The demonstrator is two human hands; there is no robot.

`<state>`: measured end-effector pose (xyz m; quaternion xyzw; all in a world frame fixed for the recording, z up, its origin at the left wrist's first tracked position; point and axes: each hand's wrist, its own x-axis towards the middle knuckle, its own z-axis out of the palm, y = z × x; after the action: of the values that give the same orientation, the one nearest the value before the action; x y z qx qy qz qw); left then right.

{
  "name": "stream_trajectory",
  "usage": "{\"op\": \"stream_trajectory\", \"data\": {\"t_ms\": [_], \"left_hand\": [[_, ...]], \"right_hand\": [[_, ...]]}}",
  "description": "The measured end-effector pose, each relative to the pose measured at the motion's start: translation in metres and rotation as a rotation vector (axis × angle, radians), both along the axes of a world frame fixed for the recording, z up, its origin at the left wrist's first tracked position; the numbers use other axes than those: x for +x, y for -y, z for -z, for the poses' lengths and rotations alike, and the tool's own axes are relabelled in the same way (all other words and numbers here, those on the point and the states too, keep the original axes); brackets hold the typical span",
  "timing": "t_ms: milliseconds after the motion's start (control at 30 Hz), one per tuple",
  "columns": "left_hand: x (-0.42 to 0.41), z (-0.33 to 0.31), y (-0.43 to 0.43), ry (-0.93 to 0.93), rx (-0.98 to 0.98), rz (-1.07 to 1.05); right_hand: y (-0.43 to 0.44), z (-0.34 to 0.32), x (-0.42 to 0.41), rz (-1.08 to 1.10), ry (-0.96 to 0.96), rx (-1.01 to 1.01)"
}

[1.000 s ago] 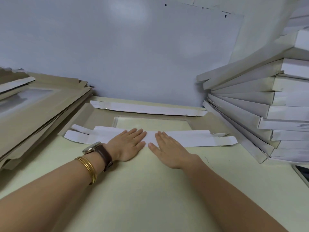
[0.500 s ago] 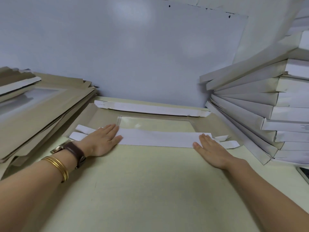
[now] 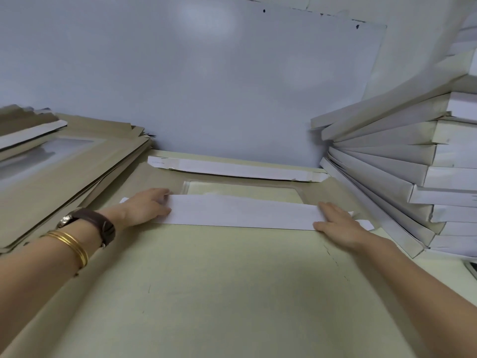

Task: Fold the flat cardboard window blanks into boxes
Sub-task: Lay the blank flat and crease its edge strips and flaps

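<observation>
A flat brown cardboard window blank (image 3: 322, 192) lies on the table in front of me, its clear film window (image 3: 240, 188) in the middle. The near long flap (image 3: 240, 213) is folded over onto it, white side up. The far flap (image 3: 232, 170) is folded over too and stands slightly raised. My left hand (image 3: 144, 206) rests on the left end of the near flap, fingers slightly bent. My right hand (image 3: 338, 223) lies flat on its right end. Small white end tabs stick out past both hands.
A pile of flat brown blanks (image 3: 64, 171) lies at the left. A leaning stack of folded white boxes (image 3: 413, 161) rises at the right, close to my right hand. A white board (image 3: 206, 73) stands behind. The pale table (image 3: 219, 293) reaches toward me.
My hands have slid apart along the near flap, from its middle out to its two ends. The flap has stayed folded down.
</observation>
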<state>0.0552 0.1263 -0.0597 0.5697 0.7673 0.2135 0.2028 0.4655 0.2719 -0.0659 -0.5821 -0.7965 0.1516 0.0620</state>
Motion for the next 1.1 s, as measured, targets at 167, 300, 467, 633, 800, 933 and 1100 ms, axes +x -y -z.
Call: {"op": "stream_trajectory", "data": {"t_ms": [167,300,467,633,800,933,1100], "left_hand": [[0.006,-0.013,-0.008,0.092,-0.048,-0.023],[0.008,-0.019,-0.012,0.017,-0.073,-0.016],[0.010,-0.027,-0.010,-0.127,-0.065,0.049],[0.011,-0.025,-0.009,-0.121,-0.061,0.043],[0.016,-0.028,-0.008,-0.145,-0.039,0.004],[0.021,-0.031,-0.008,-0.443,0.069,-0.006],[0.026,-0.032,-0.002,-0.728,0.278,0.038]], "right_hand": [[-0.002,-0.016,-0.008,-0.056,0.044,0.002],[-0.007,-0.023,-0.013,-0.058,0.152,0.020],[-0.010,-0.024,-0.010,-0.058,0.212,0.055],[-0.011,-0.022,-0.010,-0.076,0.174,0.045],[-0.012,-0.022,-0.009,-0.109,0.116,0.081],[-0.014,-0.023,-0.008,-0.107,0.158,0.246],[0.000,-0.025,-0.001,-0.090,0.187,0.503]]}}
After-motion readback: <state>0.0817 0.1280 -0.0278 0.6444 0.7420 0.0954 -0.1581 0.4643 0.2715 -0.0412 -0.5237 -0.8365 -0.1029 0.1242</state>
